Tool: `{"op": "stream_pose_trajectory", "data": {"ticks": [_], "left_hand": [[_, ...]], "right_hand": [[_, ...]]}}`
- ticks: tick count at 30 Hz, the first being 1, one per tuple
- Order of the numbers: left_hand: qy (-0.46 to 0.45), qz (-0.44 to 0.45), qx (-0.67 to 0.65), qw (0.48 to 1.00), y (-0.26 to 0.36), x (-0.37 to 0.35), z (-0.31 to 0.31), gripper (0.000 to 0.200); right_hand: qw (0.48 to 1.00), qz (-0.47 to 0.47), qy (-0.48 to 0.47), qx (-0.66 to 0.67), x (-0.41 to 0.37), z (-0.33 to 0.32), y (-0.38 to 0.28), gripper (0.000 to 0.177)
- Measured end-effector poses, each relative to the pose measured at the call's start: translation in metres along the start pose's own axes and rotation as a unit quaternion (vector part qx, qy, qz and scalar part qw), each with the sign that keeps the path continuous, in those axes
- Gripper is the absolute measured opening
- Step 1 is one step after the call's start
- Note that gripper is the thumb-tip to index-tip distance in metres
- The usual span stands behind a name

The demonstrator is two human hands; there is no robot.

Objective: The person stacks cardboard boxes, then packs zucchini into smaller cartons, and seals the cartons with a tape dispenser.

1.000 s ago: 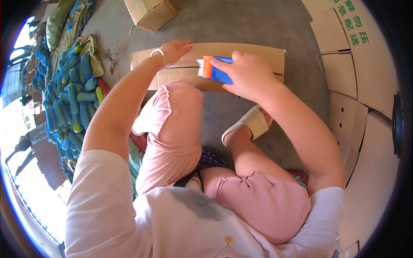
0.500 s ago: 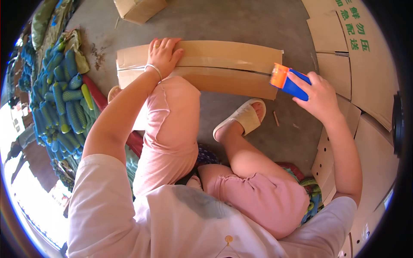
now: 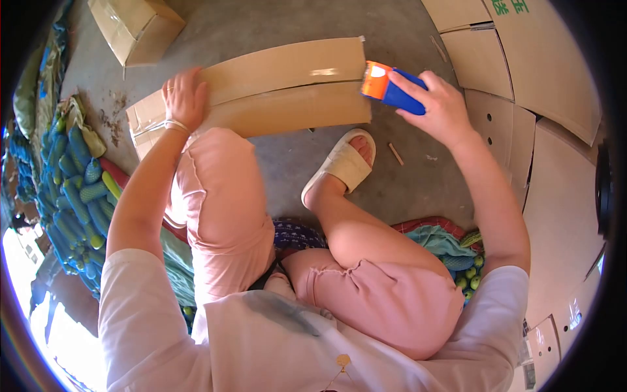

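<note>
A long cardboard box (image 3: pixel 281 68) lies on the floor past my knees, its two top flaps meeting along a lengthwise seam. Flat on its left part rests my left hand (image 3: pixel 185 99), fingers stretched out and slightly blurred. My right hand (image 3: pixel 444 108) is wrapped round a blue and orange tape dispenser (image 3: pixel 406 98). The dispenser's orange toothed head is right at the box's right end, level with the seam. A shiny strip shows on the far flap near that end.
Another cardboard box (image 3: pixel 140 29) stands at the upper left. Cucumbers in blue foam nets (image 3: pixel 85 189) are piled at the left. Flattened and stacked cardboard (image 3: pixel 486 65) lines the right side. A small stick (image 3: pixel 396 153) lies on the floor beside my slippered foot (image 3: pixel 343 163).
The view has shifted, so the box and both hands appear further left and higher. My left hand has slid towards the box's left end. The dispenser stays at the right end.
</note>
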State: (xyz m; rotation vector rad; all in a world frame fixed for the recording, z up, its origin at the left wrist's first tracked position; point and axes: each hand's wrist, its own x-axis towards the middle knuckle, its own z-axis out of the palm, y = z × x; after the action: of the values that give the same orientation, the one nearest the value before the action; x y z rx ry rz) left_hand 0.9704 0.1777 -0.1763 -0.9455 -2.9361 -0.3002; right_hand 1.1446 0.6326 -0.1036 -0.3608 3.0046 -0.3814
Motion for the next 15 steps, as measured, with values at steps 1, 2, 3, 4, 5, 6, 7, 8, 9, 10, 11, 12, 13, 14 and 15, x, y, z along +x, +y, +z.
{"op": "stream_pose_trajectory", "data": {"ticks": [1,2,3,4,5,6,7,8,9,10,11,12,13,14,15], "left_hand": [[0.001,0.001,0.006,1.000,-0.010,-0.001,-0.003,0.037],[0.006,0.017,0.021,1.000,-0.023,-0.003,-0.007,0.036],[0.005,0.019,0.030,0.999,-0.033,-0.003,-0.009,0.036],[-0.023,-0.009,0.045,0.999,-0.042,-0.003,-0.010,0.035],[-0.051,-0.038,0.061,0.996,-0.048,-0.002,-0.013,0.034],[-0.090,-0.039,0.053,0.994,-0.030,0.009,-0.018,0.033],[-0.114,-0.037,0.001,0.993,-0.010,0.019,-0.018,0.034],[-0.136,-0.037,-0.051,0.989,0.011,0.028,-0.016,0.035],[-0.147,-0.022,-0.072,0.986,0.034,0.039,-0.013,0.037],[-0.157,-0.006,-0.093,0.983,0.051,0.048,-0.011,0.038],[-0.156,-0.008,-0.088,0.984,0.062,0.051,-0.012,0.038],[-0.148,-0.010,-0.100,0.984,0.072,0.052,-0.013,0.038],[-0.139,-0.011,-0.111,0.984,0.076,0.051,-0.014,0.039],[-0.136,-0.001,-0.116,0.984,0.075,0.049,-0.016,0.039],[-0.133,0.009,-0.121,0.984,0.073,0.047,-0.018,0.039]], "right_hand": [[1.000,0.010,0.011,0.006,0.002,0.006,-0.009,0.073],[1.000,0.008,0.026,0.008,0.006,0.012,-0.018,0.072],[0.999,0.007,0.032,0.014,0.012,0.017,-0.027,0.072],[0.998,0.006,0.046,0.032,0.017,0.023,-0.036,0.071],[0.997,0.004,0.059,0.051,0.022,0.028,-0.045,0.070],[0.997,0.002,0.051,0.058,0.028,0.034,-0.053,0.073],[0.996,0.002,0.054,0.074,0.032,0.039,-0.062,0.074],[0.995,0.001,0.054,0.086,0.038,0.040,-0.073,0.071],[0.994,0.000,0.056,0.096,0.043,0.040,-0.081,0.069],[0.993,-0.005,0.061,0.099,0.046,0.041,-0.083,0.069],[0.992,-0.011,0.052,0.111,0.048,0.042,-0.083,0.068],[0.991,-0.016,0.043,0.123,0.049,0.043,-0.083,0.068],[0.991,-0.017,0.045,0.125,0.048,0.041,-0.079,0.068],[0.989,-0.054,0.064,0.118,0.047,0.037,-0.072,0.066],[0.986,-0.090,0.084,0.112,0.048,0.031,-0.067,0.065]]}}
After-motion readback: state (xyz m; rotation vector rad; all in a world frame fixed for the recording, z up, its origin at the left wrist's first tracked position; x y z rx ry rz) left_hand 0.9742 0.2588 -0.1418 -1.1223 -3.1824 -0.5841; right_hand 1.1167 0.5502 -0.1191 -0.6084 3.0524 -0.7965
